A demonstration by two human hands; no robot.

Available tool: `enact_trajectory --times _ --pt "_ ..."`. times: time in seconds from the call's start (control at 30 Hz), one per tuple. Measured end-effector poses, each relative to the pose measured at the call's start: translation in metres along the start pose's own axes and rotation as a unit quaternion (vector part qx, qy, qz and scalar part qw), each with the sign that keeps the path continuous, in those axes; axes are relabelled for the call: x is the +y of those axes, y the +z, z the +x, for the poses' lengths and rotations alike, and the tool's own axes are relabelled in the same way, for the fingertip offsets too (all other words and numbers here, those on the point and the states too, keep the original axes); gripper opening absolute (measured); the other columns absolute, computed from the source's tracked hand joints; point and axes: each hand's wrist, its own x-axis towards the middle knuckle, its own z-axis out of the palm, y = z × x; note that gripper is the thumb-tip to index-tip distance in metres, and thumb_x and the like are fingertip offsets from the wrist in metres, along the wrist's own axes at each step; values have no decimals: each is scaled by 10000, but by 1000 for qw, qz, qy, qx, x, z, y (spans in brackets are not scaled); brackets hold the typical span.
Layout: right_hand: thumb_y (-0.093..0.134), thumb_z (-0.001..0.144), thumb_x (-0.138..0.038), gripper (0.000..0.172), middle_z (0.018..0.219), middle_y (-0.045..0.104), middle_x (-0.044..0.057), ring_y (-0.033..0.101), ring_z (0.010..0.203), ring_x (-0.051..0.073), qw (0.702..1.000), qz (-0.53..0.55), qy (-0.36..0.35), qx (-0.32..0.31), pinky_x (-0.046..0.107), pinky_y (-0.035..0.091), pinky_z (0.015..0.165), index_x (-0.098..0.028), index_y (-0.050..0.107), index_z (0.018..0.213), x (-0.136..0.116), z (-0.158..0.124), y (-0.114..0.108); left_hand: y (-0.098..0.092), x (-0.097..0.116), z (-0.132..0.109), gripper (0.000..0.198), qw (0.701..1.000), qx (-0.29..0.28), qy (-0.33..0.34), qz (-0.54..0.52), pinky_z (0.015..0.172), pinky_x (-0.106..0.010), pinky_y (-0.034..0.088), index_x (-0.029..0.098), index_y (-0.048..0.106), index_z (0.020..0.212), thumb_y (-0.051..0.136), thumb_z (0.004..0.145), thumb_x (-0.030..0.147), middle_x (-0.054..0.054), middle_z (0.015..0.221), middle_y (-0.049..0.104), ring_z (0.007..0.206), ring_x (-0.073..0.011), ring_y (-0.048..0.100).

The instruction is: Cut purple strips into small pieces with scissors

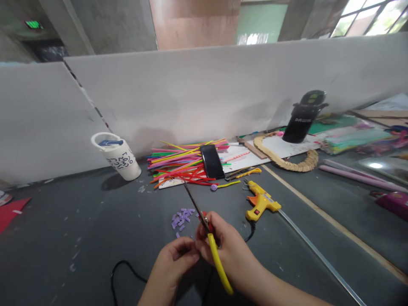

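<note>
My right hand [228,240] is closed around a pair of scissors [218,261] with a yellow handle, the dark blades pointing away from me toward the back left. Something small and red [202,215] shows by its fingers. My left hand [180,259] is pinched shut, its fingertips meeting those of the right; whatever is between them is hidden. Just beyond the hands lies a loose pile of short purple pieces [182,219]. To their right, a yellow glue gun [262,202] rests on the dark table [95,225], a long clear glue stick [318,253] at its back end.
Colourful pipe cleaners [178,159] lie at the back beneath a black phone [212,161]. A white cup [119,157] stands left of them. At the back right are a curved tan strip [287,163] and a black container [301,123]. A black cable [123,263] crosses the left front.
</note>
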Motion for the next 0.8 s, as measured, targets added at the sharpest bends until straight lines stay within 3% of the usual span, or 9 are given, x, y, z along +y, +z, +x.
enact_trajectory --times 0.1,0.17,0.27,0.4,0.53,0.8 --pt "577 708 -255 185 696 459 -46 413 603 102 1000 -13 1 -6 195 364 548 -200 436 814 -3 0 -8 2 15 -9 195 997 59 58 1 512 -189 312 158 634 629 747 579 309 23 592 520 541 -94 395" --pt "614 708 -346 280 739 481 -31 426 615 114 998 -66 2 -25 212 367 557 -202 436 870 -7 -2 -14 4 29 -17 174 987 111 115 -18 535 -173 330 175 639 636 743 595 308 30 627 526 580 -95 404" --pt "667 652 -452 432 834 543 18 473 680 160 984 -168 -32 -59 248 366 594 -198 440 917 -13 -8 -16 7 45 -26 171 974 138 175 -50 523 -165 339 177 632 589 752 591 299 35 615 520 563 -86 394" --pt "624 646 -586 447 747 565 22 483 609 174 953 -272 -109 -75 253 321 545 -201 469 813 -14 -13 -10 8 50 -30 181 966 158 176 -100 502 -161 355 178 654 576 794 528 281 26 613 547 544 -80 415" --pt "606 638 -642 487 714 582 32 502 562 182 926 -346 -132 -73 248 293 503 -199 477 795 -9 -12 -6 6 48 -30 186 961 161 178 -134 479 -158 359 178 662 565 819 475 223 22 640 570 521 -69 428" --pt "614 648 -635 472 664 588 14 525 527 175 917 -366 -136 -85 243 280 479 -207 472 787 -5 -16 -6 4 44 -30 237 958 177 169 -147 529 -173 396 195 676 577 844 441 292 26 672 597 574 -87 491"
